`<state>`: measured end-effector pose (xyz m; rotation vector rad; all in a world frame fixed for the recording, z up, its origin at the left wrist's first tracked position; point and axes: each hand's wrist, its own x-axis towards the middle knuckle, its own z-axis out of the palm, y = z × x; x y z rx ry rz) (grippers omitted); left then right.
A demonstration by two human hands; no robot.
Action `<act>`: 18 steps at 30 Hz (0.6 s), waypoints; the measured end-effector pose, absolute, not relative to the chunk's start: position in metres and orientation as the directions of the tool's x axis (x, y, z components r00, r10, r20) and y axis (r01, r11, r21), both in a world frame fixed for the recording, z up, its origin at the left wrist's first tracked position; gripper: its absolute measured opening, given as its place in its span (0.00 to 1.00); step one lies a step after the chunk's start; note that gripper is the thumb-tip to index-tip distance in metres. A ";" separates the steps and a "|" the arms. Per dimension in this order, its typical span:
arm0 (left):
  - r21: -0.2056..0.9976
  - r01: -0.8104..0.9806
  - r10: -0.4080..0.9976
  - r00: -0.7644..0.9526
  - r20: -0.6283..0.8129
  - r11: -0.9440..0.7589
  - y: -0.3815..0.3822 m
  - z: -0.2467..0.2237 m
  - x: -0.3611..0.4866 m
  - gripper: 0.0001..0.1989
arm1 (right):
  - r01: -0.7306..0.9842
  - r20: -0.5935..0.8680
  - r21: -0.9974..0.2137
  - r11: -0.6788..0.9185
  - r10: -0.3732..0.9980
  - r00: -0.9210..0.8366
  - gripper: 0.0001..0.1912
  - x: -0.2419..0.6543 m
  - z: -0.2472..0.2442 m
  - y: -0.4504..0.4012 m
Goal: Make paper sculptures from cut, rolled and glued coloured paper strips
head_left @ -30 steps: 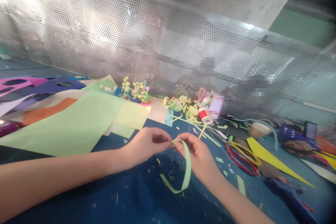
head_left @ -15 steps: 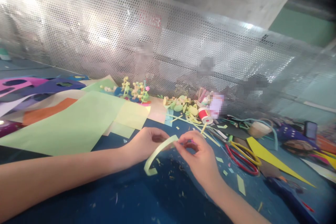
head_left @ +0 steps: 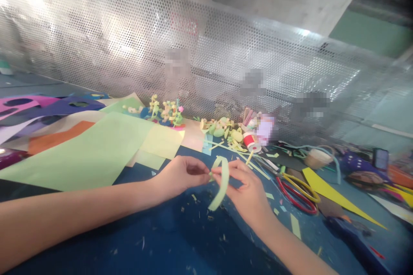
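Observation:
A narrow pale green paper strip [head_left: 223, 184] curls over between my hands, its free end hanging down in front of my right fingers. My left hand [head_left: 185, 173] pinches the strip's other end between thumb and fingertips. Close beside it, my right hand [head_left: 243, 187] has its fingers closed at the strip, the fingertips partly behind the curl. A thin yellow stick [head_left: 249, 157] pokes up behind my right hand. Below both hands lies the dark blue table surface [head_left: 155, 236], dotted with small paper scraps.
Large green paper [head_left: 93, 150] and other coloured sheets cover the left. Small paper flowers [head_left: 166, 109], a red and white spool [head_left: 251, 142] and a phone-like screen [head_left: 266, 129] stand behind. Scissors [head_left: 298, 193], a yellow paper piece [head_left: 338, 195] and a blue tool [head_left: 358, 240] lie right.
The strip's free end has swung from the left over to the right and now hangs before my right fingers. My left fingertips have closed in on the strip's end.

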<state>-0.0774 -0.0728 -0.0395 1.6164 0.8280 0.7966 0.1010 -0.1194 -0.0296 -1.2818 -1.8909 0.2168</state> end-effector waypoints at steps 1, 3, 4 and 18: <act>0.977 0.120 0.845 0.528 0.087 -0.176 -0.073 -0.040 -0.077 0.12 | 0.695 0.529 -0.544 0.471 0.835 -0.151 0.07 0.101 -0.029 -0.119; 0.959 0.155 0.842 0.526 0.123 -0.237 -0.072 -0.039 -0.077 0.11 | 0.691 0.536 -0.538 0.482 0.829 -0.160 0.06 0.102 -0.029 -0.118; 0.946 0.176 0.838 0.526 0.145 -0.273 -0.073 -0.039 -0.077 0.11 | 0.686 0.536 -0.541 0.486 0.828 -0.164 0.06 0.102 -0.030 -0.117; 0.861 0.343 0.844 0.511 0.165 -0.376 -0.073 -0.031 -0.081 0.10 | 0.582 0.407 -0.714 0.390 0.907 -0.108 0.06 0.100 -0.025 -0.121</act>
